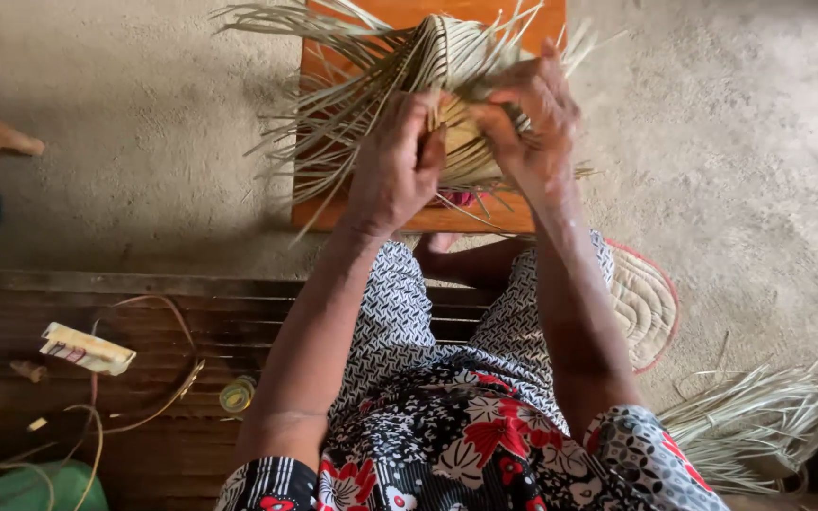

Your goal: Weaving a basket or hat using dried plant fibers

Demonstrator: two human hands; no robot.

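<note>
Hands, left hand (396,168) and right hand (532,123), pinch stiff, pale woven straw strips (447,59).

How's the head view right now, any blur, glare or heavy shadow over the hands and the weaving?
Head view: soft daylight, no glare; left hand and right hand slightly soft; woven straw piece readable; wooden bench at lower left is darker, in shade.

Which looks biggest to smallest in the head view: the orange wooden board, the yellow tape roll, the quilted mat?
1. Orange wooden board, though partly covered by the weaving.
2. Quilted mat, partly hidden by the leg.
3. Yellow tape roll, clearly smallest.
</note>
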